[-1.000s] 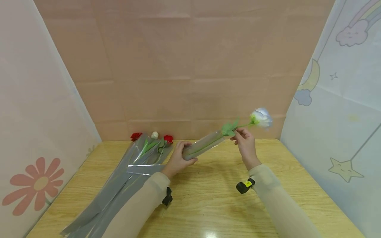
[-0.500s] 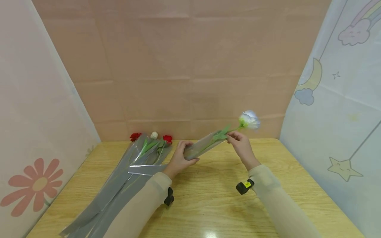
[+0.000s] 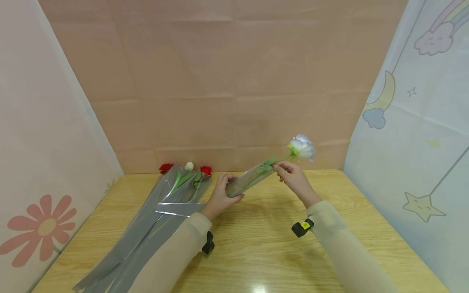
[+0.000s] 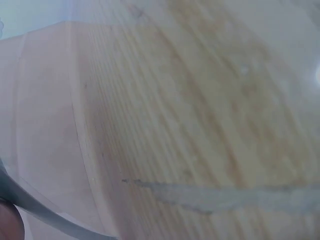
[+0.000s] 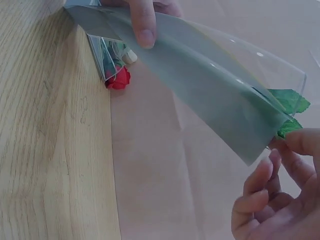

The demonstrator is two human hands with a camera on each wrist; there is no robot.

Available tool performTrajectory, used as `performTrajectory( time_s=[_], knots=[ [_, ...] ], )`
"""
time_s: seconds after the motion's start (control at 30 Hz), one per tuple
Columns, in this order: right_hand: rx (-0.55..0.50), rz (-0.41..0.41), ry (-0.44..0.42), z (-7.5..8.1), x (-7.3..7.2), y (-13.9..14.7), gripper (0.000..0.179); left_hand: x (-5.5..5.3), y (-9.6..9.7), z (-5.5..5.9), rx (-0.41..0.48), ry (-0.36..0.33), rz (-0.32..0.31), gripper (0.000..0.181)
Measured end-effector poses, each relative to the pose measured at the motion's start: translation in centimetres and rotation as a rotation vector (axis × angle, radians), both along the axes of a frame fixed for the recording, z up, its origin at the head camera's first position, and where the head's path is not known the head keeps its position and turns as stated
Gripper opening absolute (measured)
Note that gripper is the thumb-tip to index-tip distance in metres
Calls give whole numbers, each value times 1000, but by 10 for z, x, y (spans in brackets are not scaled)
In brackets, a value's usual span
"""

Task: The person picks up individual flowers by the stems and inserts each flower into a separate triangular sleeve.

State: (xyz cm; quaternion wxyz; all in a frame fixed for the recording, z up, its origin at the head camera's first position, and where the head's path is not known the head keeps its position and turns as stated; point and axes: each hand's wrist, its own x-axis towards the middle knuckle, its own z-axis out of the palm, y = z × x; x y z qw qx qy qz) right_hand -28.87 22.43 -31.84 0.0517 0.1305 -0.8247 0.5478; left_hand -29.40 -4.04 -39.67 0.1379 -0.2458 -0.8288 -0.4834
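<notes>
My left hand (image 3: pixel 219 197) grips a grey, clear-fronted flower sleeve (image 3: pixel 243 183), held slanting above the table with its mouth toward the upper right. An artificial white flower (image 3: pixel 302 147) with blue-tinted petals sticks out of that mouth, its stem running down inside. At the opening, my right hand (image 3: pixel 294 179) pinches the stem beside the green leaves (image 5: pixel 289 100), which sit partly inside the sleeve in the right wrist view. There, the left thumb (image 5: pixel 144 27) lies across the sleeve. The left wrist view mostly catches tabletop (image 4: pixel 200 110) through blurred plastic.
Left on the wooden table (image 3: pixel 256 252) lie several sleeved flowers: a red carnation-like bloom (image 3: pixel 166 168), a white bud (image 3: pixel 189 166) and a red rose (image 3: pixel 206 171). Their grey wrappers (image 3: pixel 135 236) reach the front edge. A pinkish backdrop (image 3: pixel 234 81) rises behind.
My right hand has moved left and slightly down, sliding the flower deeper, so its leaves now sit partly within the sleeve. The left hand has stayed nearly still.
</notes>
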Motion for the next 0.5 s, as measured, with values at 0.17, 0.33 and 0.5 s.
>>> performTrajectory(
  time_s=[0.17, 0.33, 0.5],
  knots=[
    [-121, 98, -93, 2, 2, -1, 37, 1, 0, 1, 17, 18, 2, 55],
    [-220, 198, -124, 3, 5, -3, 46, 0, 0, 1, 28, 21, 7, 55],
    [-211, 208, -84, 0, 4, -7, 52, -1, 0, 2, 35, 7, 20, 56]
  ],
)
